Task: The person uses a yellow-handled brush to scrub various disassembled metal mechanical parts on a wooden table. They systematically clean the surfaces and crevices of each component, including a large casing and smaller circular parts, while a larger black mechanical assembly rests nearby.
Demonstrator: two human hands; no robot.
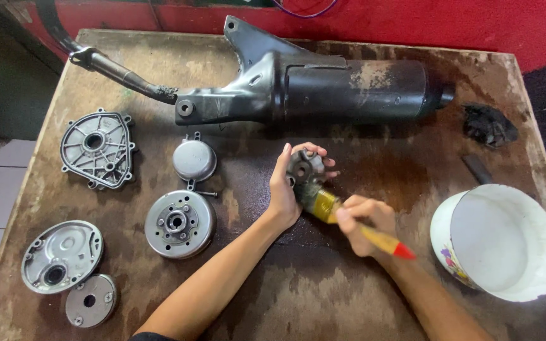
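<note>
The left hand [284, 192] is closed around a small dark metal part [302, 168], a round, toothed or lobed piece with a hole in its middle, held up just above the wooden surface [298, 297] near its centre. The fingers curl over the top and far side of the part, the thumb on the near side, so its face turns toward the right hand. The right hand [361, 224] has its grip closed on a paintbrush [349, 221] with a yellow handle and a red end. The brush's long axis runs on a diagonal, red tip low and to the right, bristles up and to the left, and the bristles touch the lower edge of the part. So the part lies up and left of the right hand, right at the brush tip; the left hand is the nearer one, already holding it. The part looks grimy and wet, darker than the cleaner silver pieces.

On the left of the surface lie several grey engine covers [98, 148] and a round flywheel [179, 223]. A long black exhaust pipe [323, 85] lies across the far side. A white bowl [497, 243] stands to the right, near the right forearm.
</note>
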